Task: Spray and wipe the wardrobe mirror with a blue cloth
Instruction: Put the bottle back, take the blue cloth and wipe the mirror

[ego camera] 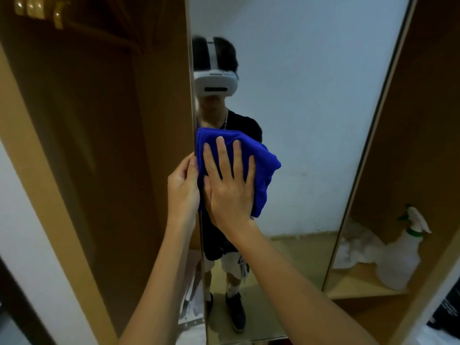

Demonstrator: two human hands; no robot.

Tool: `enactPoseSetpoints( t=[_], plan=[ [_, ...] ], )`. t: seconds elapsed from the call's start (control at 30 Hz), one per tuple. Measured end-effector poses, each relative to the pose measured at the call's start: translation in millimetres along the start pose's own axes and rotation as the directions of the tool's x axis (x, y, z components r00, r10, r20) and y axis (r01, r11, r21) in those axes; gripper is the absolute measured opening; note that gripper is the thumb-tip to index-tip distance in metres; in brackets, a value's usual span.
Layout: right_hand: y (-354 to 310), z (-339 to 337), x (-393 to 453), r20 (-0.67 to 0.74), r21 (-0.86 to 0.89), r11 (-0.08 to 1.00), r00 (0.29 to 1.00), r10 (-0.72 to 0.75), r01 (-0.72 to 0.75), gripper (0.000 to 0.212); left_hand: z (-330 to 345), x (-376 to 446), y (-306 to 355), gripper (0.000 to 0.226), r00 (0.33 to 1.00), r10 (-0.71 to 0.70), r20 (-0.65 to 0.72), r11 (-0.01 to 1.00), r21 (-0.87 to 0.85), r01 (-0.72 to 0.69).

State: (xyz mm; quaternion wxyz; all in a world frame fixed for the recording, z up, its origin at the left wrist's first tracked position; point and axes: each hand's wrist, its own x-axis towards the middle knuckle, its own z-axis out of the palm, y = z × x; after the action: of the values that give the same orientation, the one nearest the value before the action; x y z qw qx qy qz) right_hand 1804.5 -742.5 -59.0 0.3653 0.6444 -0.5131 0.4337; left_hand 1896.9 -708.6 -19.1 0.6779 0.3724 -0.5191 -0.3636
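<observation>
1. Two bare forearms rise from the bottom edge, close together, toward the mirror.
2. The right hand lies flat, palm to the glass, its fingers spread wide and pointing up; they grip nothing but press the cloth against the mirror.
3. The blue cloth is bunched under that palm. It shows above the fingertips and spills out to their right, hanging a little below the wrist.
4. The left hand is curled round the mirror's left edge, just beside the right thumb. Its fingers wrap behind the door edge, so only the back of the hand and the thumb side show; the grip looks closed on the edge.
5. The cloth's left side lies right at that edge, touching the left hand.
6. To the right of the fingers the glass runs bare up to the slanted right frame; above the fingertips and below the wrist there is also uncovered glass.
7. Left of the hands stands the open wardrobe, dark brown inside, with hangers at the top.
8. Far right, past the frame, a white spray bottle stands on a shelf, well apart from both hands.
</observation>
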Motion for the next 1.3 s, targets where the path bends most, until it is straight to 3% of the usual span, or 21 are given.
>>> enactPoseSetpoints(
  t=[0.23,0.5,0.6,0.7,0.93,1.03,1.2,1.3],
  plan=[
    [47,-9,-4,0.008,-0.057,0.993,0.995,-0.101,0.101,0.056,0,3,-4,0.031,0.996,0.087,0.002,0.993,0.081,-0.087],
    [189,-33,-22,-0.128,-0.146,0.988,0.992,0.021,-0.039,0.056,4,3,-11,0.041,0.991,0.136,-0.01,0.99,0.028,-0.136],
    [207,-33,-25,-0.183,-0.163,0.984,0.982,0.039,-0.069,0.056,1,4,-10,0.042,0.993,0.115,0.016,0.993,0.019,-0.115],
    [202,-32,-25,-0.225,-0.139,0.977,0.966,0.126,-0.16,0.058,-4,7,-4,0.038,0.999,0.046,0.028,0.999,-0.004,-0.046],
    [145,-28,-12,-0.226,-0.046,0.908,0.89,0.396,-0.416,0.055,-11,10,-2,0.078,0.998,0.024,0.054,0.999,-0.036,-0.023],
    [96,-21,-8,-0.153,-0.029,0.952,0.943,0.296,-0.304,0.055,-14,11,-4,0.077,0.998,0.006,0.069,0.998,-0.057,-0.002],
    [7,-3,-1,-0.031,-0.012,0.999,0.999,0.035,-0.036,0.054,-13,5,7,0.038,0.992,-0.072,0.105,0.995,-0.056,0.078],
    [-17,6,-1,-0.019,-0.001,1.0,1.0,0.019,-0.019,0.051,-12,5,9,0.031,0.988,-0.102,0.119,0.992,-0.064,0.11]
  ],
)
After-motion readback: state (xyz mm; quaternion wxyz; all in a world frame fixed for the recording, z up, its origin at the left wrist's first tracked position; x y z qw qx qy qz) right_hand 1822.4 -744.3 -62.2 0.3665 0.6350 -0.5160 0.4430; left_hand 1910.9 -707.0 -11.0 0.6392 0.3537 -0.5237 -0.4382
